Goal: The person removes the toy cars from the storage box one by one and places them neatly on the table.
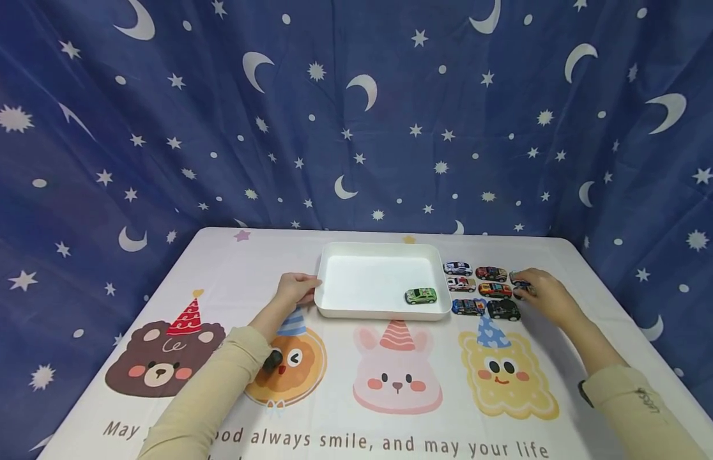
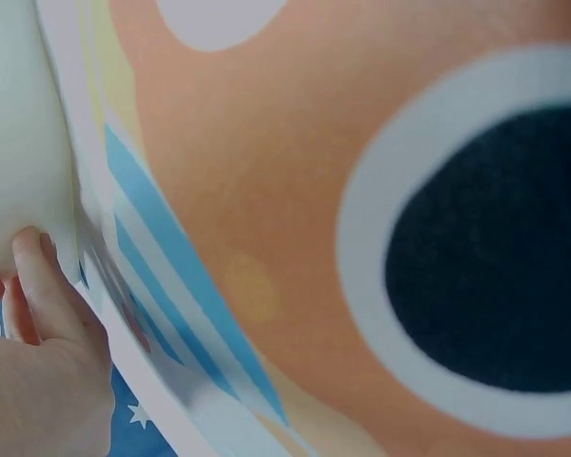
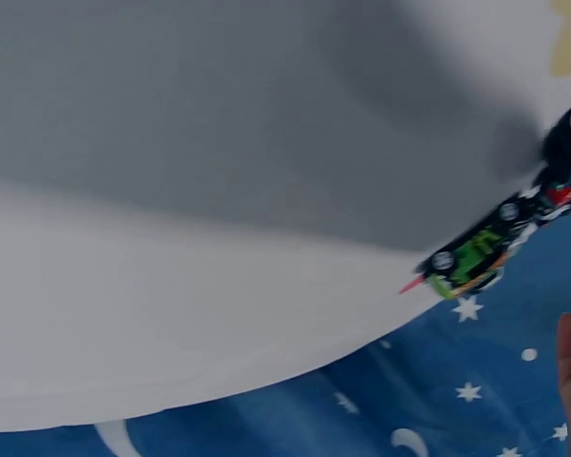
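A shallow white tray (image 1: 368,314) stands on the table, with one green toy car (image 1: 421,296) inside near its front right corner. My left hand (image 1: 296,289) holds the tray's left edge; in the left wrist view its fingertips (image 2: 40,243) are against the pale wall. Several toy cars stand in rows just right of the tray, among them a red-orange one (image 1: 495,290), a blue one (image 1: 468,307) and a black one (image 1: 504,310). My right hand (image 1: 543,295) is at the rightmost cars, its straight fingers touching them and partly covering them. A green and black car (image 3: 476,252) shows in the right wrist view.
The white tablecloth (image 1: 333,383) carries printed cartoon faces and lettering. Behind the table hangs a blue curtain (image 1: 310,128) with moons and stars. The table's back edge runs close behind the tray and cars.
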{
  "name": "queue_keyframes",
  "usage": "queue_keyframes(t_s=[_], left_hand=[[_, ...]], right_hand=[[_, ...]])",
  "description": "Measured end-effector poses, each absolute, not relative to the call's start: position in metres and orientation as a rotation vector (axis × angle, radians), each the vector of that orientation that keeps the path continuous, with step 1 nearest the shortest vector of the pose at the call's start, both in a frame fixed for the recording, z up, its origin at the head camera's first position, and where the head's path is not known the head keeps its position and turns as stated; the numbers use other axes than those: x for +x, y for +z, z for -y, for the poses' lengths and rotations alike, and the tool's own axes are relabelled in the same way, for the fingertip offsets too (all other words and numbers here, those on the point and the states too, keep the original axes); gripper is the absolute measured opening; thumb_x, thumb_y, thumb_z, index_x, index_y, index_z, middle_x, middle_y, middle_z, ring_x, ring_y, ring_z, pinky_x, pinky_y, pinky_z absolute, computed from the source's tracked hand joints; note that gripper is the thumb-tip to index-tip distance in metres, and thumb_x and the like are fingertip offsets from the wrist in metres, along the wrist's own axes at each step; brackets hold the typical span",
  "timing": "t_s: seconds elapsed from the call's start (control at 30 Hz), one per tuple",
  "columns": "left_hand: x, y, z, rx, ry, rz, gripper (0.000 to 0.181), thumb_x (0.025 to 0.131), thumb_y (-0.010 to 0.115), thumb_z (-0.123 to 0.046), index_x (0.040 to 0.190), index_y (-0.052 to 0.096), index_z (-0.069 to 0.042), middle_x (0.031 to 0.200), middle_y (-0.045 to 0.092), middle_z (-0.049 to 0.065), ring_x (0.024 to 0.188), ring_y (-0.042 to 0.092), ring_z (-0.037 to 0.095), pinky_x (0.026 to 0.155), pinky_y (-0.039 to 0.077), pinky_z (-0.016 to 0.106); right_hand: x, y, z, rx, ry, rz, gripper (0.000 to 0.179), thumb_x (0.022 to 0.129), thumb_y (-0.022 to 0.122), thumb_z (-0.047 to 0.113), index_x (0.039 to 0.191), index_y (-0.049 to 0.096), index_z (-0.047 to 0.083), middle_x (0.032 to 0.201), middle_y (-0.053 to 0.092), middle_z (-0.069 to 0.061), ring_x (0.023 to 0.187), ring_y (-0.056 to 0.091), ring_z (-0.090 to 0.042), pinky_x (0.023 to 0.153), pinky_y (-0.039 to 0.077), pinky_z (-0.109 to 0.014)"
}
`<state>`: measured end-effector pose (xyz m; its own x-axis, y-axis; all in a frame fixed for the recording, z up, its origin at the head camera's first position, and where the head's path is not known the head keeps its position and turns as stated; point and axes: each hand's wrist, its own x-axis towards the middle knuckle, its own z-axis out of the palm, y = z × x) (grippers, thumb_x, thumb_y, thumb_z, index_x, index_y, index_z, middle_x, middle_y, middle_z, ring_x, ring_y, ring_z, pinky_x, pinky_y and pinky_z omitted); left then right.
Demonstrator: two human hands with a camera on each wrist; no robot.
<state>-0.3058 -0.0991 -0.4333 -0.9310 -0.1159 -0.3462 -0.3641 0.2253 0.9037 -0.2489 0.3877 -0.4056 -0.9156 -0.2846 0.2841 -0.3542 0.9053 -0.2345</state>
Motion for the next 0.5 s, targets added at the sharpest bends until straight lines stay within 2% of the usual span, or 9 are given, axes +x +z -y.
queue_keyframes(t_s=[0.3, 0.5], left_hand=[[-0.308, -0.432, 0.099, -0.457, 1.786, -2.298, 0.028, 0.086, 0.067, -0.011, 0.110, 0.065, 0.003, 0.081, 0.064, 0.004, 0.051, 0.057, 0.001, 0.050, 0.052, 0.011], [-0.306, -0.432, 0.099, -0.450, 1.809, -2.271, 0.029, 0.086, 0.066, -0.010, 0.111, 0.064, 0.004, 0.081, 0.068, 0.008, 0.049, 0.058, 0.001, 0.049, 0.052, 0.012]], right_hand=[[-0.247, -0.399, -0.362, 0.440, 0.560, 2.841, 0.025, 0.087, 0.064, 0.003, 0.110, 0.063, -0.006, 0.110, 0.062, -0.028, 0.105, 0.055, -0.045, 0.090, 0.046, -0.059], [-0.246, -0.397, -0.343, 0.442, 0.552, 2.881, 0.028, 0.087, 0.065, 0.006, 0.113, 0.063, -0.004, 0.113, 0.062, -0.027, 0.107, 0.056, -0.045, 0.090, 0.048, -0.059]])
